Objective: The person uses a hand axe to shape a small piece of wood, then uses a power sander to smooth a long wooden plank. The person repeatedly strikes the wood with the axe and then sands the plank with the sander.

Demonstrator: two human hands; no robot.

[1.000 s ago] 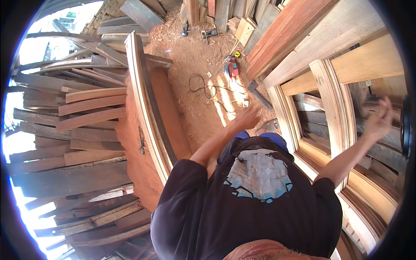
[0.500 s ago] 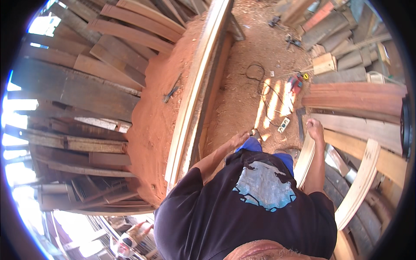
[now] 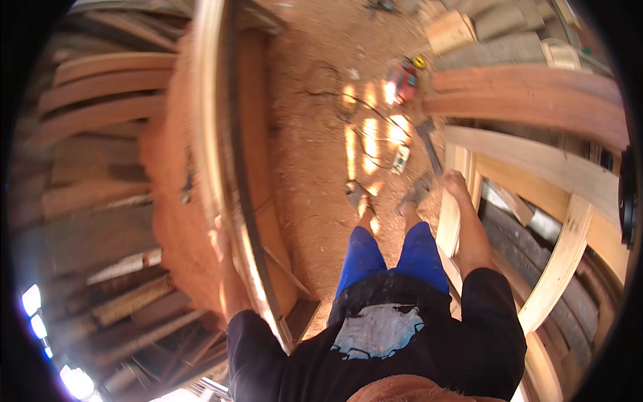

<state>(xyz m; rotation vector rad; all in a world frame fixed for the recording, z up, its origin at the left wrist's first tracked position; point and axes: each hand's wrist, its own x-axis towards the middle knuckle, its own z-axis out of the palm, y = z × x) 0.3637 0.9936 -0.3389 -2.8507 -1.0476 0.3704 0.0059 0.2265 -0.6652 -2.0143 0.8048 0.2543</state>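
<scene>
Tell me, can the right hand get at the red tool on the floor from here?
Probably not from here: the right hand is up by the wooden frame, while the red tool lies on the floor beyond the feet. Nothing seems to cover the tool, so distance looks like the main obstacle.

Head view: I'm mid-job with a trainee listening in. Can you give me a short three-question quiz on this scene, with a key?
1. True or false: the red tool lies on the floor.
2. The person's shorts are: A green; B blue; C white.
3. Fill in: the long beam is nearer the person's ____ hand, and the wooden frame is nearer the ____ hand.

Key: 1 true; 2 B; 3 left hand, right hand.
</scene>
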